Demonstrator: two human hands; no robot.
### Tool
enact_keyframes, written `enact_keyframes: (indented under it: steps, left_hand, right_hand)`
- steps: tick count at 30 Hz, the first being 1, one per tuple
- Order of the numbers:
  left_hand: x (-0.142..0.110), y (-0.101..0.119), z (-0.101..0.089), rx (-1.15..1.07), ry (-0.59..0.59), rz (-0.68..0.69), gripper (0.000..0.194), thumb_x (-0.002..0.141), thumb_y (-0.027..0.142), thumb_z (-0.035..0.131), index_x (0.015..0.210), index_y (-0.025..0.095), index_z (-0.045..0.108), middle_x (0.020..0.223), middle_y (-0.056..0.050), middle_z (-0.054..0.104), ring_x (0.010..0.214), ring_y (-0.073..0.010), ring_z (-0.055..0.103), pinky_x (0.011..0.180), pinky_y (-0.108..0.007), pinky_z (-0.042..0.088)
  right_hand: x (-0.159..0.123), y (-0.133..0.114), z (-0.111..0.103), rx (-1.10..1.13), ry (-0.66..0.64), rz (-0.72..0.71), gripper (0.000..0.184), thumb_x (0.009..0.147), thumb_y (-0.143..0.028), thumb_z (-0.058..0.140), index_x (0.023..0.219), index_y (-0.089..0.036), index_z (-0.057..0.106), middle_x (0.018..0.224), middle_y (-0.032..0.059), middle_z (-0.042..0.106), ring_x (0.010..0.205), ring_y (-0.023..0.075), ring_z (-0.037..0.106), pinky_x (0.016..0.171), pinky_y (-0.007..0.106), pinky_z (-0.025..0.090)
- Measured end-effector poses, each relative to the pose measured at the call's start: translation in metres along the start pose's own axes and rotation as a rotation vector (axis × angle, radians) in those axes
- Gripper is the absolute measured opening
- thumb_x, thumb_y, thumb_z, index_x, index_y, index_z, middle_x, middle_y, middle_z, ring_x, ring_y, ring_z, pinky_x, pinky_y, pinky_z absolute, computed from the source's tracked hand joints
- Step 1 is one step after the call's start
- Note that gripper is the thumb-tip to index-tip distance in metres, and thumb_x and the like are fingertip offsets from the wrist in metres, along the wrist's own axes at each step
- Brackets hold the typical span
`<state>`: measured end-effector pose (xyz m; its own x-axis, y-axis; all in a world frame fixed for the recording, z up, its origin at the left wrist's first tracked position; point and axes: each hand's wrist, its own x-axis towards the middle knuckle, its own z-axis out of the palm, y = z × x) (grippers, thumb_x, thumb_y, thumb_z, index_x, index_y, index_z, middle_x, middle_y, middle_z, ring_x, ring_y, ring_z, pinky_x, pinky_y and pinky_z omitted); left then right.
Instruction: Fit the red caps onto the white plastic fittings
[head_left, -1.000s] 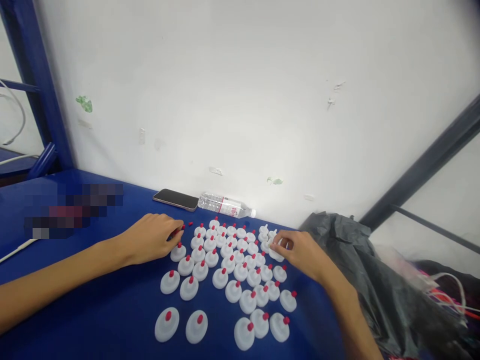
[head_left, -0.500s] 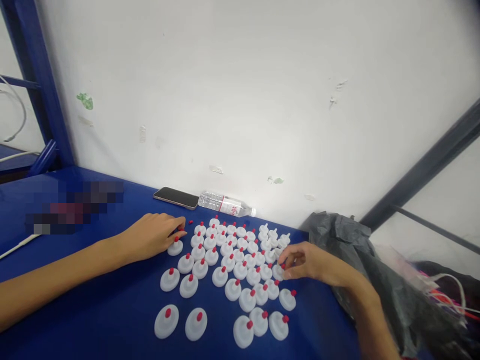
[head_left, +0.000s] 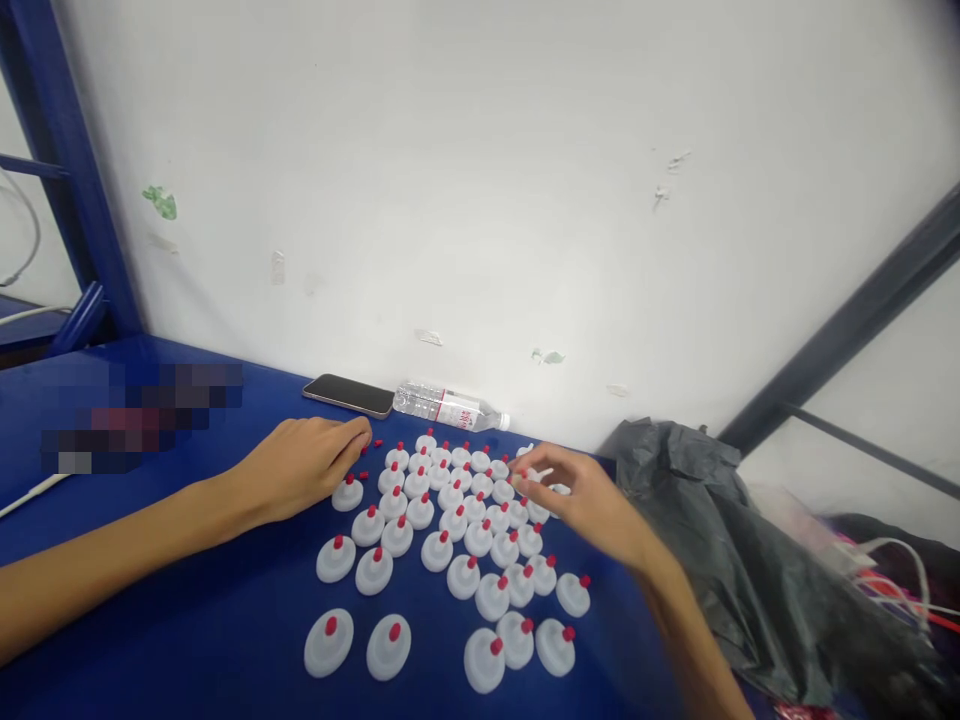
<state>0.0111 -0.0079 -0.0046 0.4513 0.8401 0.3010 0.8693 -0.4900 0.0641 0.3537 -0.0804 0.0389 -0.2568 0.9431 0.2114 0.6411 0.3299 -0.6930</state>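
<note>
Many white oval plastic caps with narrow spouts, most bearing small red tips, stand on the blue table (head_left: 225,610); one such cap (head_left: 388,646) is near the front. My left hand (head_left: 307,465) rests at the left of the group, fingers curled together; what they hold, if anything, is hidden. Loose red tips (head_left: 364,475) lie beside its fingertips, and a red-tipped cap (head_left: 347,494) sits just below them. My right hand (head_left: 574,495) is over the back right of the group, thumb and fingers closed on a white cap, partly hidden, with red showing at the fingertips.
A phone (head_left: 349,394) and a clear water bottle (head_left: 450,406) lie along the white wall. A dark grey plastic bag (head_left: 720,560) slumps at the right edge. On the left are a white cable (head_left: 34,492) and a blue metal post (head_left: 90,180).
My right hand has moved left and back, taking a cap from the right side of the group. My left fingers have closed, uncovering loose red tips beside them.
</note>
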Motion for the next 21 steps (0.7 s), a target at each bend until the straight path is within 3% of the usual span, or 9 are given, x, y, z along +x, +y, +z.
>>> enact_keyframes:
  steps: [3,8,12,15,21]
  left_hand:
    - [-0.007,0.008,-0.005,-0.105,0.167,0.154,0.03,0.102,0.034,0.031,0.097,0.024,0.059,0.075,0.001,0.069,0.067,-0.0188,0.066,0.06,-0.029,0.038]
    - [-0.027,0.033,-0.01,-0.177,0.352,0.472,0.015,0.099,0.034,0.046,0.104,0.024,0.056,0.072,0.004,0.066,0.057,-0.0147,0.061,0.053,-0.029,0.038]
    - [-0.039,0.052,-0.008,-0.153,0.312,0.586,0.013,0.099,0.035,0.047,0.102,0.025,0.055,0.073,0.003,0.065,0.057,-0.0168,0.061,0.051,-0.032,0.038]
    - [-0.041,0.057,-0.005,-0.147,0.23,0.616,0.013,0.102,0.028,0.041,0.1,0.025,0.053,0.075,0.004,0.065,0.057,-0.0159,0.06,0.05,-0.033,0.037]
    - [-0.034,0.047,0.001,-0.246,0.26,0.539,0.019,0.102,0.019,0.037,0.088,0.024,0.049,0.07,0.005,0.058,0.053,-0.0137,0.053,0.048,-0.03,0.034]
  right_hand:
    - [0.003,-0.016,0.031,-0.155,0.118,-0.121,0.021,0.093,-0.039,0.065,0.11,-0.027,0.063,0.108,0.0015,0.071,0.088,0.0181,0.065,0.082,0.035,0.053]
    - [-0.003,-0.041,0.068,-0.269,0.125,-0.391,0.03,0.091,-0.036,0.07,0.116,-0.025,0.059,0.102,0.0032,0.071,0.093,0.02,0.066,0.082,0.034,0.055]
    - [-0.008,-0.05,0.084,-0.424,0.146,-0.602,0.02,0.094,-0.025,0.065,0.112,-0.022,0.058,0.096,0.0023,0.073,0.081,0.0189,0.065,0.074,0.032,0.056]
    - [-0.008,-0.051,0.091,-0.434,0.182,-0.67,0.02,0.094,-0.017,0.062,0.113,-0.022,0.056,0.098,0.0015,0.074,0.08,0.0182,0.065,0.074,0.031,0.056]
    - [-0.004,-0.05,0.094,-0.413,0.233,-0.782,0.029,0.1,-0.018,0.055,0.128,-0.019,0.048,0.115,0.0043,0.072,0.096,0.0172,0.067,0.091,0.032,0.056]
